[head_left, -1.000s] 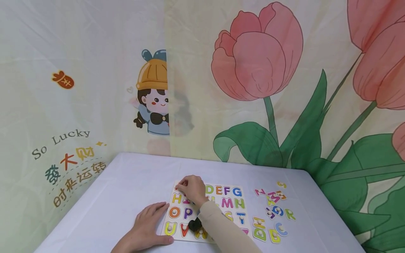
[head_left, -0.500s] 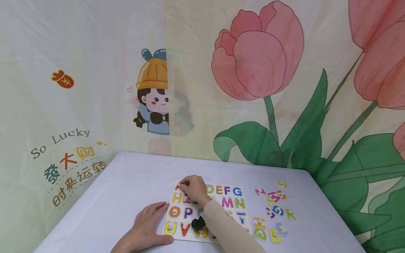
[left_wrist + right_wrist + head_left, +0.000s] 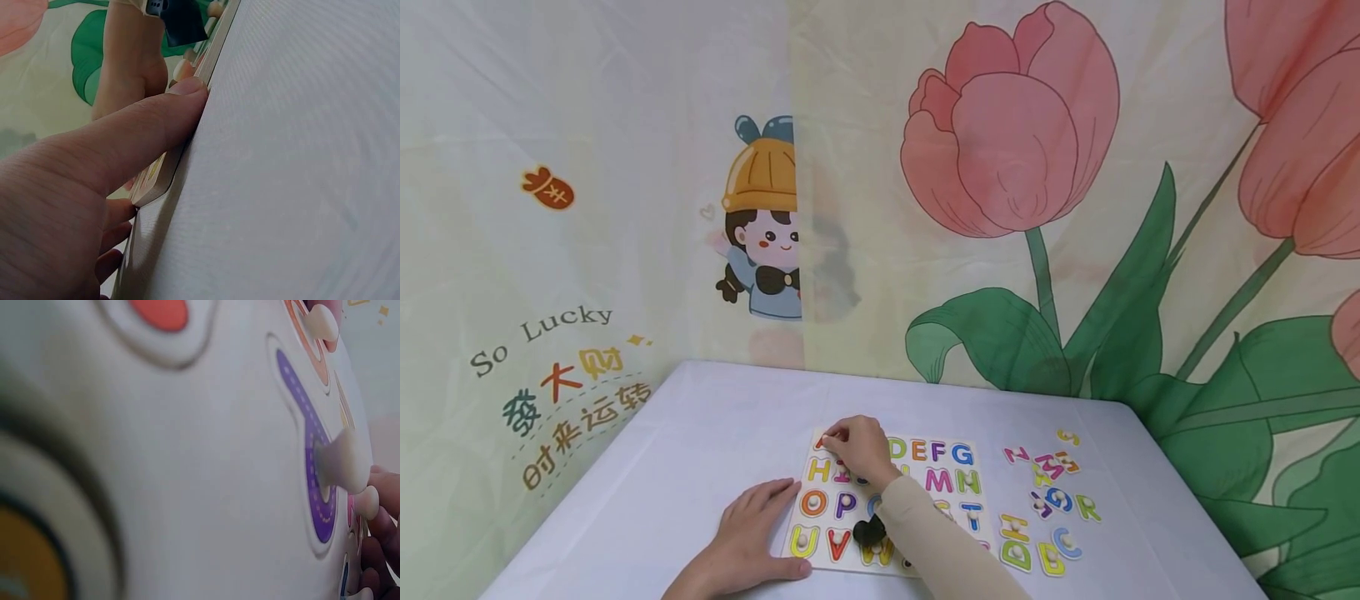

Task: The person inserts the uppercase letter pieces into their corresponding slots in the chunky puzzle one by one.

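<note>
At the far left corner of the white alphabet board [image 3: 822, 527], my right hand [image 3: 859, 446] pinches the red letter A [image 3: 819, 442]. The fingers cover most of that letter and its knob. My left hand [image 3: 748, 529] lies spread at the near left corner of the board. Its thumb touches the front edge and the other fingers lie along the left edge, as the left wrist view shows with the thumb [image 3: 147, 128] on the wooden rim. A purple letter with a pale knob [image 3: 344, 462] sits in the board in the right wrist view, the right hand's fingers [image 3: 386, 519] beyond it.
Loose letters lie right of the board, among them a blue C [image 3: 1065, 543], a green D [image 3: 1017, 555] and a green R [image 3: 1086, 507]. A black device [image 3: 869, 531] hangs from the right wrist above the board. A printed cloth wall stands behind the table.
My right hand has shifted slightly right since a second ago, and the red A now shows at the board's corner. Over the last half second hardly anything moves. The left hand stays in place.
</note>
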Tool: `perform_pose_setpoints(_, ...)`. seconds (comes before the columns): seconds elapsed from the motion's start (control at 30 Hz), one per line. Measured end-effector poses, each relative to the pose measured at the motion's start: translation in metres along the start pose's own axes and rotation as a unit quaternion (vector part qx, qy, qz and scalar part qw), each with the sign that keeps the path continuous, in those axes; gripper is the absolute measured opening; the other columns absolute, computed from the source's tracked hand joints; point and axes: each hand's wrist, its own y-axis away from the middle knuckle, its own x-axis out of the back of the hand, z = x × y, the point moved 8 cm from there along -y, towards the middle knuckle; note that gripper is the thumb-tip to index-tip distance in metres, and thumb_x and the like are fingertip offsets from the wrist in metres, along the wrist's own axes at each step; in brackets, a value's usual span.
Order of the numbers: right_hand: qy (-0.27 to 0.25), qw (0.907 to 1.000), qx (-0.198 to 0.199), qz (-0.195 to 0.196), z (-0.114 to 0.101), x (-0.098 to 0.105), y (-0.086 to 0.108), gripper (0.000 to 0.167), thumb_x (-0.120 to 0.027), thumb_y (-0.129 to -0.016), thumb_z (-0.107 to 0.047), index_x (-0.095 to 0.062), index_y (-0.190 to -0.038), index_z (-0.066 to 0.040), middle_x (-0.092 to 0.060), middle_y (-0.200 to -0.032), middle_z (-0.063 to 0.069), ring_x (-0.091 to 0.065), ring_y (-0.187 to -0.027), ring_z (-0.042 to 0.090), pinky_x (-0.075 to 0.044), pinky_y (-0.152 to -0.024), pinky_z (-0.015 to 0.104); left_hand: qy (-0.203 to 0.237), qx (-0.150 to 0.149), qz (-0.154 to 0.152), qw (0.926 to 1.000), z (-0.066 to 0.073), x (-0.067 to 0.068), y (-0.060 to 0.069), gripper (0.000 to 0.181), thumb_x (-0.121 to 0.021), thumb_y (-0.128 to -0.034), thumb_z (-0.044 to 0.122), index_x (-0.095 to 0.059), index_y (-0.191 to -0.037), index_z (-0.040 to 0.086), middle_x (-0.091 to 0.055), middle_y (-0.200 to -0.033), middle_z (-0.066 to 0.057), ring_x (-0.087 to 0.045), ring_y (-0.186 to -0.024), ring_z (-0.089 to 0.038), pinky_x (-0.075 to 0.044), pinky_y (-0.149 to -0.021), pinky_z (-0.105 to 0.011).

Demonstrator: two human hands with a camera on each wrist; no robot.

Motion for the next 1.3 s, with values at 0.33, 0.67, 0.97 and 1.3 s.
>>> perform_pose_setpoints(0.33,0.008,0.9999,-0.012,0.001,0.0045,-0.0044,-0.0018,0.010,-0.082,-0.096,-0.030,-0.085,-0.101,-0.022,-0.061,-0.076,-0.014,-0.053,-0.072,0.004,-0.045,-0.062,0.022,0.002,0.000,0.000,1.0000,0.0005,-0.0001,0.0012,0.117,-0.088,-0.0679,0.070,-0.048,-0.160,0.011,-0.041,-0.163,-0.009,-0.034,-0.149,-0.037,-0.027,-0.118,-0.071)
perform_pose_setpoints(0.67,0.007,0.9998,-0.014,-0.011,0.0025,-0.0029,-0.0013,0.010,-0.081,-0.096,-0.029,-0.085,-0.102,-0.022,-0.060,-0.075,-0.013,-0.053,-0.072,0.004,-0.044,-0.063,0.022,-0.003,0.002,0.000,1.0000,0.0012,0.0008,0.0006,0.116,-0.087,-0.0685,0.071,-0.048,-0.160,0.012,-0.041,-0.164,-0.008,-0.034,-0.150,-0.037,-0.027,-0.118,-0.071)
perform_pose_setpoints(0.97,-0.013,0.9992,-0.021,-0.033,0.0027,-0.0043,-0.0033,0.009,-0.081,-0.097,-0.026,-0.084,-0.102,-0.020,-0.060,-0.073,-0.010,-0.056,-0.064,0.006,-0.046,-0.055,0.022,-0.004,0.006,-0.005,1.0000,0.0006,0.0012,-0.0008,0.116,-0.087,-0.0687,0.071,-0.047,-0.160,0.012,-0.041,-0.164,-0.009,-0.034,-0.150,-0.038,-0.026,-0.118,-0.072)
perform_pose_setpoints(1.3,-0.035,0.9977,0.012,-0.058,-0.0022,0.0013,0.0011,0.021,-0.079,-0.098,-0.020,-0.081,-0.117,-0.013,-0.062,-0.077,-0.007,-0.056,-0.064,0.006,-0.047,-0.055,0.021,-0.005,0.009,-0.009,0.9999,-0.0006,0.0008,-0.0016,0.117,-0.088,-0.0680,0.070,-0.047,-0.160,0.011,-0.040,-0.164,-0.010,-0.034,-0.150,-0.039,-0.026,-0.118,-0.073)
